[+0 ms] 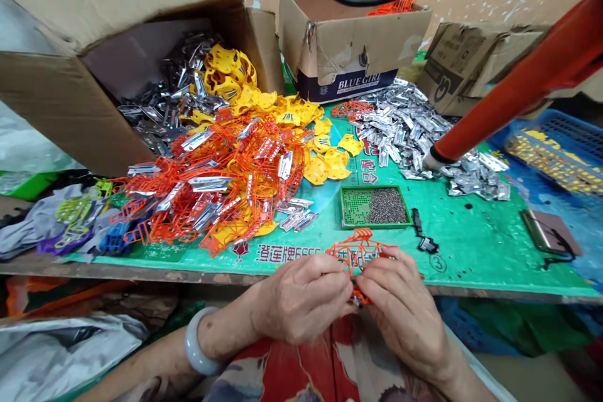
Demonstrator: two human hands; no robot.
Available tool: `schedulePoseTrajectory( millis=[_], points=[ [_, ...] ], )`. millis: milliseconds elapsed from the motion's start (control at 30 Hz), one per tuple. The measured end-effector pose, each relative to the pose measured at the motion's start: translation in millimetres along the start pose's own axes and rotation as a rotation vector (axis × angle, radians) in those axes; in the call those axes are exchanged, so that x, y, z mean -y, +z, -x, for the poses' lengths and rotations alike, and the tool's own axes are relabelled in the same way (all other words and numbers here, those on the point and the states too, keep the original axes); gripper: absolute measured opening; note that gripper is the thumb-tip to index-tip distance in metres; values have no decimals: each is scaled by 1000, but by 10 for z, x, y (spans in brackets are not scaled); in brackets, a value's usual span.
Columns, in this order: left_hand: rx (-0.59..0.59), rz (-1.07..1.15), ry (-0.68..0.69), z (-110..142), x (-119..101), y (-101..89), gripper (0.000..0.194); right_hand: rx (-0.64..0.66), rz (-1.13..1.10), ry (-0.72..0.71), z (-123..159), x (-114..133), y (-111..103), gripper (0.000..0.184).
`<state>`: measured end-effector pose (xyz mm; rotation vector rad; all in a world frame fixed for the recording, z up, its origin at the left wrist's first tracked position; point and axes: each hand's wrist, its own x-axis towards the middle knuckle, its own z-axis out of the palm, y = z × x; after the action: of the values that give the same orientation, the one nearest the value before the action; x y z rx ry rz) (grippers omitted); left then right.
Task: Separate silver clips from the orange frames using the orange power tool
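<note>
An orange openwork plastic frame [346, 251] is held at the table's front edge, low in the view. My left hand [301, 298], its fingertips pinched together, is closed on the frame's left side. Closed around its right and lower side is my right hand [407, 314]. Between the fingertips a lower orange portion shows; whether small parts are in the fingers is hidden. Just beyond the frame sits a shallow green tray [345, 210] with many tiny dark metal pieces in its right part. A pile of orange frames [230, 169], some with silver metal plates, lies to the left.
Yellow plastic parts [325, 166] lie behind the orange pile, near an open cardboard box [42, 100]. Silver plates [400, 119] are heaped before a Blue Girl box [348, 44]. An orange-red pole [518, 88] slants in at right, near a blue basket [565, 122] and brown case [551, 232].
</note>
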<state>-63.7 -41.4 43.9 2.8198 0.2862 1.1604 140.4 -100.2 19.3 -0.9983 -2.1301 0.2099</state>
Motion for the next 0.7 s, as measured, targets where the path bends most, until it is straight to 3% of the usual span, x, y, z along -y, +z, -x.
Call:
schedulePoseTrajectory(
  millis=[167,300,400,533,700],
  points=[
    [29,15,-5,66,-36,83,9,-10,-56,5,-19,38,10,22],
    [110,90,-176,53,-71,99,18,5,-103,35,-39,71,33,21],
    [169,172,-309,-15,-53,35,11,53,-129,58,-71,64,29,19],
    [300,318,-395,-107,46,-55,9,165,-215,187,-157,7,-51,11],
    [414,506,-582,-217,95,-89,19,167,-378,326,-269,-20,-159,12]
  ],
)
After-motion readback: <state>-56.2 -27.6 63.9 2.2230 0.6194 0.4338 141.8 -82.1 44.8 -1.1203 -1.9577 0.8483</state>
